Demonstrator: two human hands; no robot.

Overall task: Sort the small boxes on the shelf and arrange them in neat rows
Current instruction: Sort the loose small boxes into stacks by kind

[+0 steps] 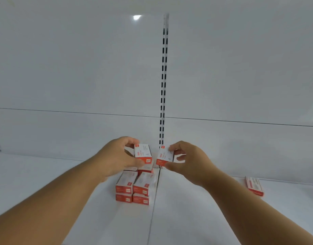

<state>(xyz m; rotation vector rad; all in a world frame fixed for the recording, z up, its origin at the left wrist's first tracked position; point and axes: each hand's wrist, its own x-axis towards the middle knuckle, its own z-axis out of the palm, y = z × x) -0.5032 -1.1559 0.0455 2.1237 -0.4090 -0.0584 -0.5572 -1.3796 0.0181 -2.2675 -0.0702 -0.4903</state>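
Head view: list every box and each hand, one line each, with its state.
Left hand: grips a box.
Left-hand box: held above the stack.
Right hand: pinches a box.
Right-hand box: held up, tilted.
Stacked boxes: two columns, two layers showing in front.
Stray box: lying flat, apart at the right of the shelf.

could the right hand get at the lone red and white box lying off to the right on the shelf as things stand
Probably not straight away: the right hand already grips a small red and white box. The lone red and white box lies apart on the white shelf with nothing around it, so the path looks free.
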